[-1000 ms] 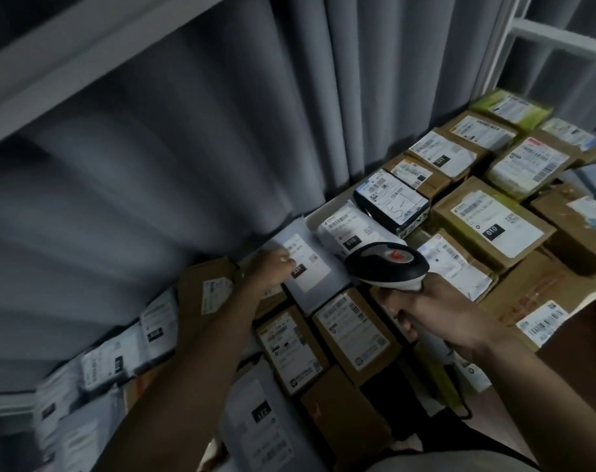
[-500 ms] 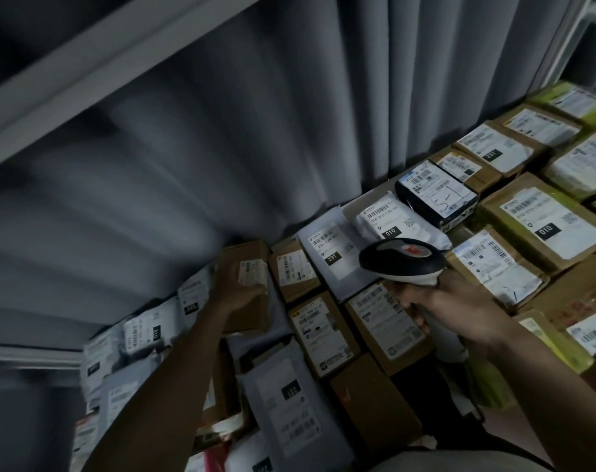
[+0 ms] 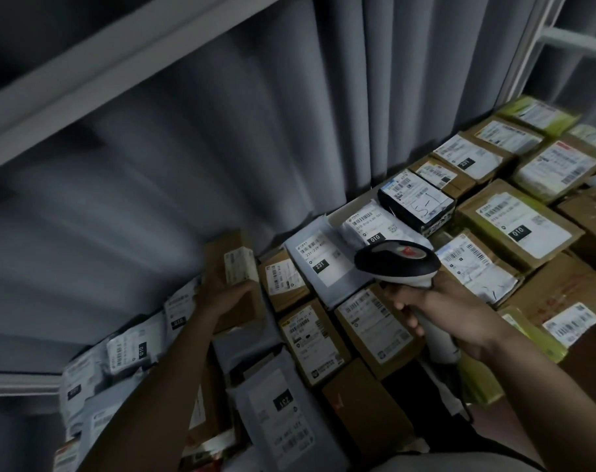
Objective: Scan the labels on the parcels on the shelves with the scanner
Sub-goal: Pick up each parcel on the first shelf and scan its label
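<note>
Right hand [image 3: 449, 315] grips the scanner [image 3: 397, 264] by its handle, fingers [image 3: 403, 306] curled round it; the head hangs over the parcels, facing left. Left hand [image 3: 226, 296] holds a brown box [image 3: 233, 267] left of the scanner, tilted up on edge against the grey curtain [image 3: 221, 148], fingers wrapped round its near side, label [image 3: 240, 265] facing up and right.

Step in hand, as I read it: scan that tilted box. Doing it well means holding the box steady, label square to the scanner window, other barcodes out of the beam. The neighbours just right of it, the small brown parcel [image 3: 283, 277] and the grey mailer marked 231 [image 3: 318, 264], lie directly under the scanner and risk a misread.

Containers: the shelf [image 3: 354, 206] carries everything, one packed layer. Right of the scanner: brown cartons, a black box [image 3: 417, 202], a carton marked 010 [image 3: 517, 223]. Left and below: soft grey mailers [image 3: 129, 349]. All closed, contents not visible.
</note>
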